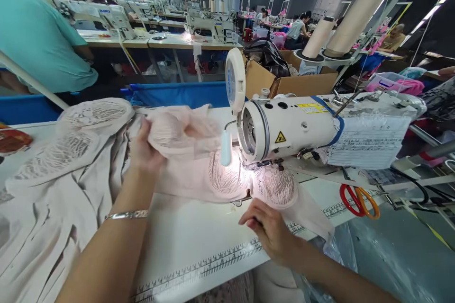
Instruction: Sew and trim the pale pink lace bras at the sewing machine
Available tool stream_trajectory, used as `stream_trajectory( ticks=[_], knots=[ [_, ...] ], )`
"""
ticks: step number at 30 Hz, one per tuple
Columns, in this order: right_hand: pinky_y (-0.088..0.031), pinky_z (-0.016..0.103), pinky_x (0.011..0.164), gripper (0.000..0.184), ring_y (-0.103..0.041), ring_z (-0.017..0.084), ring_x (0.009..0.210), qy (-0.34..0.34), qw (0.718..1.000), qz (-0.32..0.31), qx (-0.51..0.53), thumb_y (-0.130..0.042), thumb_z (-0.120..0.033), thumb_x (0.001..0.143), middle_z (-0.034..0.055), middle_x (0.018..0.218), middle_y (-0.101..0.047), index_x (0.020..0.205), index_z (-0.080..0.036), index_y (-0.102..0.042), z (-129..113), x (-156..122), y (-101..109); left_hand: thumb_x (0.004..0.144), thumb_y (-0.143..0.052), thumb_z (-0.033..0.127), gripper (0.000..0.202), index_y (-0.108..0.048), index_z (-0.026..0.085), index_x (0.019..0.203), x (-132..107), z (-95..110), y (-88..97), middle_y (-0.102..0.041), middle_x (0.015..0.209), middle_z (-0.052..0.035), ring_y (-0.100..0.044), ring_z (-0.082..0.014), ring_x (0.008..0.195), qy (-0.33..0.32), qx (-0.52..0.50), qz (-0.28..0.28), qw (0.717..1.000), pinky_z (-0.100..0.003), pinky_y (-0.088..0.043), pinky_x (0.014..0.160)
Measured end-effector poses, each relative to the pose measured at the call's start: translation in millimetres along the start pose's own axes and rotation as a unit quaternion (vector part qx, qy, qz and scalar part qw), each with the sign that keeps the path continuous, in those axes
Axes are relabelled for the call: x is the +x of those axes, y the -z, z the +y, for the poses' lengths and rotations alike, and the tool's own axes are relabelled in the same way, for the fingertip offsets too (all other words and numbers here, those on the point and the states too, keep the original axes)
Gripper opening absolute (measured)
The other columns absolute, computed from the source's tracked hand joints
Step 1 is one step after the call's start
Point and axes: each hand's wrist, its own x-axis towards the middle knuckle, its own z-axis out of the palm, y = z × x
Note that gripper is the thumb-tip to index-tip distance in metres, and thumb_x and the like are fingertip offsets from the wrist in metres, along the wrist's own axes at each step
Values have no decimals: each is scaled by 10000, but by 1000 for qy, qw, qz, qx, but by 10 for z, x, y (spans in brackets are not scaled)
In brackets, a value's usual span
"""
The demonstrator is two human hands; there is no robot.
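Observation:
My left hand (146, 151) is closed around the edge of a pale pink bra (167, 135), lifted at the left of the sewing machine and slightly blurred. Under the lit needle area of the white sewing machine (284, 128) lies another pink lace-cupped bra (275, 184), its cups side by side and a band trailing right. Just in front of that bra's middle is my right hand (272, 232), fingers curled and pressed together over the white table; anything inside them is hidden. A small metal piece (237, 203) sits on the table near its fingertips.
Stacked pink bras (78, 147) cover the table's left side. Scissors with red and orange handles (359, 201) lie right of the machine. A ruler tape (213, 265) runs along the front edge. Thread cones (366, 7) stand above right. A person in teal (39, 42) sits at far left.

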Motion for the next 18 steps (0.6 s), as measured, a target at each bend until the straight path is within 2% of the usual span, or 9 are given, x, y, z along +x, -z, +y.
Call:
stream_trajectory(
  ticks=[1, 2, 3, 5, 7, 9, 12, 15, 18],
  knots=[
    [-426, 259, 531, 342, -522, 135, 571, -48, 994, -19, 99, -424, -415, 1033, 18, 699, -553, 852, -197, -614, -30, 52, -118, 953, -353, 665, 581, -610, 157, 1073, -49, 82, 75, -681, 1258, -94, -510, -343, 1308, 1, -24, 7, 1000, -561, -407, 1121],
    [-356, 241, 462, 409, -430, 111, 467, -106, 972, -48, 203, -425, -502, 1025, -29, 585, -472, 798, -199, -580, -54, 131, -226, 952, -341, 672, 593, -611, 167, 1108, -93, 153, 136, -662, 1304, -86, -471, -339, 1346, -2, -47, 12, 999, -564, -380, 1141],
    [-272, 229, 408, 467, -310, 92, 387, -161, 935, -79, 307, -434, -589, 998, -77, 487, -362, 750, -207, -536, -75, 238, -322, 950, -340, 679, 602, -611, 176, 1139, -132, 213, 181, -643, 1339, -78, -426, -336, 1384, -9, -68, 13, 998, -565, -351, 1160],
    [-137, 219, 385, 550, -128, 74, 384, -216, 845, -116, 476, -464, -693, 936, -116, 439, -209, 673, -210, -476, -116, 518, -474, 945, -326, 696, 636, -611, 178, 1178, -186, 293, 217, -635, 1354, -72, -364, -331, 1428, -31, -96, 6, 995, -559, -305, 1186],
    [-123, 216, 392, 588, -120, 88, 428, -266, 748, -144, 591, -353, -682, 975, -93, 477, -224, 648, -204, -458, -168, 842, -578, 951, -278, 701, 675, -607, 170, 1204, -213, 336, 203, -658, 1319, -75, -364, -325, 1429, -50, -105, -4, 993, -546, -291, 1193],
    [-152, 201, 404, 481, -115, 99, 469, -272, 687, -114, 665, -334, -480, 1036, -73, 547, -256, 687, -184, -485, -228, 1146, -645, 966, -244, 678, 673, -607, 169, 1218, -225, 355, 179, -687, 1267, -66, -401, -314, 1407, -55, -107, -12, 993, -526, -313, 1183],
    [-194, 177, 419, 374, -98, 111, 494, -245, 648, -36, 720, -350, -318, 1038, -70, 587, -211, 718, -180, -484, -305, 1481, -697, 990, -244, 613, 605, -597, 193, 1246, -234, 354, 178, -690, 1259, -32, -438, -295, 1384, -33, -84, -37, 995, -505, -358, 1155],
    [-185, 166, 408, 395, -67, 117, 504, -219, 642, 27, 734, -349, -336, 1052, -76, 598, -162, 701, -190, -456, -334, 1679, -700, 981, -270, 626, 602, -593, 190, 1243, -238, 316, 203, -666, 1303, -45, -447, -307, 1374, -30, -110, -22, 993, -521, -348, 1162],
    [-168, 162, 396, 414, -57, 118, 506, -203, 649, 52, 732, -376, -364, 1056, -83, 586, -150, 683, -197, -441, -325, 1781, -687, 961, -306, 657, 622, -587, 179, 1242, -216, 297, 202, -652, 1321, -62, -435, -326, 1376, -28, -132, -16, 991, -532, -307, 1186]
  ],
)
